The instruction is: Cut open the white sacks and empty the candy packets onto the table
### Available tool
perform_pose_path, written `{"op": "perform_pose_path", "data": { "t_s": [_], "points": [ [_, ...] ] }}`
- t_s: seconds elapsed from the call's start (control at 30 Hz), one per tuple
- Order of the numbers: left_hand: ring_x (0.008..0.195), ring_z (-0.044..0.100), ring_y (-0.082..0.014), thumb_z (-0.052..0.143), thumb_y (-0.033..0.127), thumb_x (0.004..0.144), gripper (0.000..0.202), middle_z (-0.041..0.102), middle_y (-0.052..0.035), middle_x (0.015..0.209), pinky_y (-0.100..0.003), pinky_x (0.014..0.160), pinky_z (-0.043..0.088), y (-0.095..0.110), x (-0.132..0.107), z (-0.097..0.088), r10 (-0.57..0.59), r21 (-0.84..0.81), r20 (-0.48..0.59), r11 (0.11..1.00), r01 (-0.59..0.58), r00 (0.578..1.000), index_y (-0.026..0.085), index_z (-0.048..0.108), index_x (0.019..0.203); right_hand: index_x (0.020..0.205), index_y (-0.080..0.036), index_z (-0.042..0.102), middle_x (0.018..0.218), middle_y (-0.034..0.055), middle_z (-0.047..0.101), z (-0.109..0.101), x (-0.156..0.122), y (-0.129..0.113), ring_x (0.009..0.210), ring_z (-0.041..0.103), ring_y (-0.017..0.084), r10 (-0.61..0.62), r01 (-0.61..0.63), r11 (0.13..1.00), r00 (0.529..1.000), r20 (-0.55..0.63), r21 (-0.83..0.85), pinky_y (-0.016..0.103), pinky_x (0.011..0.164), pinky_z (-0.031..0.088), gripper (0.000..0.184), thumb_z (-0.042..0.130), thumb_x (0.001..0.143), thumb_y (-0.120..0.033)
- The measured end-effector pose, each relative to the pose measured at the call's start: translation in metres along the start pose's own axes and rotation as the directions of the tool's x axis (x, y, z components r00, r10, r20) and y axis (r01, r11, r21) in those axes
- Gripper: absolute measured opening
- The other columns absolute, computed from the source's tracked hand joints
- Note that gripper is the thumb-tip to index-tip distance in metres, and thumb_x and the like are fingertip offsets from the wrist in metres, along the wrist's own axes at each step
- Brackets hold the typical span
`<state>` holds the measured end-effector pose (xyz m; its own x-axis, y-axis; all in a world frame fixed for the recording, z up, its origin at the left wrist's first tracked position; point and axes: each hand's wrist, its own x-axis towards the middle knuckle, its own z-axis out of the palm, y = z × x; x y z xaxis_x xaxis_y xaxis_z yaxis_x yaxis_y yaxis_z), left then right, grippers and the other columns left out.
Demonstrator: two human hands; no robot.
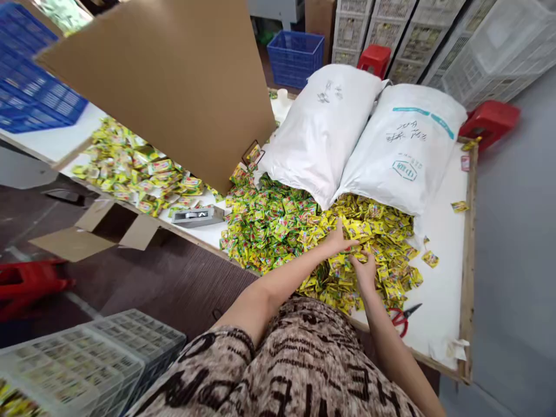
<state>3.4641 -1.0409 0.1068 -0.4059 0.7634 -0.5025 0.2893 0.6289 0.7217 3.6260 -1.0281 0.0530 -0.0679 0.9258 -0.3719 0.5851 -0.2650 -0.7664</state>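
Note:
Small yellow packets [386, 231] and green packets [278, 217] lie in one wide pile on the white table. My left hand [337, 238] rests on the yellow part of the pile, thumb and fingers stretched apart. Just right of it, my right hand [366, 269] touches the yellow packets with its fingers spread. I see no packet clearly gripped in either hand. Two full white sacks [325, 127] lie behind the pile, their near ends on the packets.
Red-handled scissors [402, 319] lie right of the pile. Left stand a grey tape dispenser [197, 216], a large cardboard sheet [174, 75] and more packets. Crates [295, 58] and red stools [490, 121] stand behind; a plastic crate [134, 336] is at lower left.

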Motion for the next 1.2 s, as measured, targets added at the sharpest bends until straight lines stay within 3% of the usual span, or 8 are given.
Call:
{"op": "perform_pose_path", "data": {
  "t_s": [0.13, 0.27, 0.4, 0.6, 0.8, 1.0, 1.1, 1.2],
  "points": [
    [0.118, 0.060, -0.0296, 0.050, 0.035, 0.093, 0.056, 0.066, -0.0169, 0.124, -0.040, 0.102, 0.046, 0.012, 0.036, -0.068, 0.213, 0.179, -0.205, 0.968, -0.178, 0.955, 0.017, 0.043, 0.145, 0.133, -0.014, 0.050, 0.103, 0.0118, 0.067, 0.007, 0.033, -0.046, 0.092, 0.062, 0.027, -0.113, 0.112, 0.994, 0.990, 0.087, 0.017, 0.038, 0.081, 0.051, 0.084, 0.072, 0.063, -0.054],
    [0.147, 0.027, -0.0318, 0.054, 0.031, 0.091, 0.067, 0.036, -0.0173, 0.155, -0.050, 0.120, 0.020, 0.004, 0.093, -0.149, 0.388, 0.480, -0.432, 0.863, -0.156, 0.814, 0.019, 0.031, 0.153, 0.150, -0.015, 0.035, 0.121, 0.0171, 0.062, 0.025, 0.056, -0.100, 0.101, 0.061, 0.030, -0.367, 0.387, 0.913, 0.917, 0.156, -0.132, 0.045, 0.089, 0.050, 0.089, 0.064, 0.075, -0.054],
    [0.152, 0.000, -0.0391, 0.071, 0.045, 0.079, 0.092, 0.008, -0.0164, 0.165, -0.067, 0.116, -0.004, -0.057, 0.145, -0.210, 0.183, 0.546, -0.379, 0.835, 0.060, 0.907, 0.024, 0.025, 0.156, 0.151, -0.018, 0.037, 0.148, 0.0206, 0.041, 0.084, 0.068, -0.138, 0.134, 0.040, 0.036, -0.610, 0.664, 0.622, 0.743, 0.276, -0.415, 0.055, 0.109, 0.034, 0.077, 0.056, 0.085, -0.054],
    [0.153, -0.003, -0.0268, 0.047, 0.047, 0.094, 0.072, 0.002, -0.0076, 0.166, -0.066, 0.117, 0.002, -0.162, 0.188, -0.244, 0.026, 0.530, -0.277, 0.838, 0.130, 0.961, 0.028, 0.018, 0.157, 0.150, -0.027, 0.039, 0.160, 0.0141, 0.021, 0.209, 0.083, -0.136, 0.143, 0.018, 0.047, -0.570, 0.738, 0.399, 0.665, 0.483, -0.544, 0.068, 0.111, 0.021, 0.066, 0.052, 0.091, -0.054],
    [0.153, -0.011, -0.0266, 0.051, 0.043, 0.092, 0.077, -0.007, -0.0055, 0.166, -0.069, 0.116, 0.002, -0.167, 0.223, -0.260, 0.021, 0.461, -0.224, 0.883, 0.087, 0.974, 0.027, 0.013, 0.157, 0.151, -0.028, 0.036, 0.164, 0.0124, 0.006, 0.246, 0.108, -0.149, 0.144, 0.003, 0.050, -0.490, 0.694, 0.396, 0.713, 0.501, -0.601, 0.074, 0.108, 0.015, 0.071, 0.058, 0.088, -0.053],
    [0.151, -0.010, -0.0402, 0.061, 0.054, 0.084, 0.081, 0.009, -0.0088, 0.166, -0.071, 0.114, -0.006, -0.156, 0.141, -0.253, 0.127, 0.429, -0.088, 0.900, -0.077, 0.988, 0.026, 0.030, 0.154, 0.156, -0.027, 0.023, 0.163, 0.0144, 0.010, 0.197, 0.060, -0.160, 0.144, 0.012, 0.048, -0.400, 0.721, 0.402, 0.692, 0.600, -0.564, 0.072, 0.105, 0.028, 0.083, 0.052, 0.087, -0.064],
    [0.148, -0.016, -0.0434, 0.077, 0.050, 0.072, 0.096, 0.006, -0.0044, 0.166, -0.072, 0.112, -0.010, -0.175, 0.054, -0.209, 0.270, 0.479, 0.062, 0.836, -0.266, 0.961, 0.033, 0.030, 0.153, 0.156, -0.029, 0.021, 0.163, 0.0127, 0.014, 0.171, 0.012, -0.135, 0.145, 0.011, 0.047, -0.380, 0.812, 0.257, 0.584, 0.717, -0.524, 0.073, 0.104, 0.025, 0.086, 0.055, 0.085, -0.064],
    [0.146, -0.021, -0.0460, 0.081, 0.036, 0.069, 0.106, -0.002, -0.0060, 0.166, -0.076, 0.110, -0.010, -0.189, -0.005, -0.151, 0.213, 0.524, 0.022, 0.830, -0.193, 0.977, 0.034, 0.020, 0.156, 0.155, -0.028, 0.026, 0.164, 0.0118, 0.014, 0.160, -0.011, -0.102, 0.146, 0.008, 0.046, -0.398, 0.886, 0.119, 0.457, 0.795, -0.449, 0.070, 0.107, 0.020, 0.082, 0.061, 0.085, -0.054]
  ]
}}
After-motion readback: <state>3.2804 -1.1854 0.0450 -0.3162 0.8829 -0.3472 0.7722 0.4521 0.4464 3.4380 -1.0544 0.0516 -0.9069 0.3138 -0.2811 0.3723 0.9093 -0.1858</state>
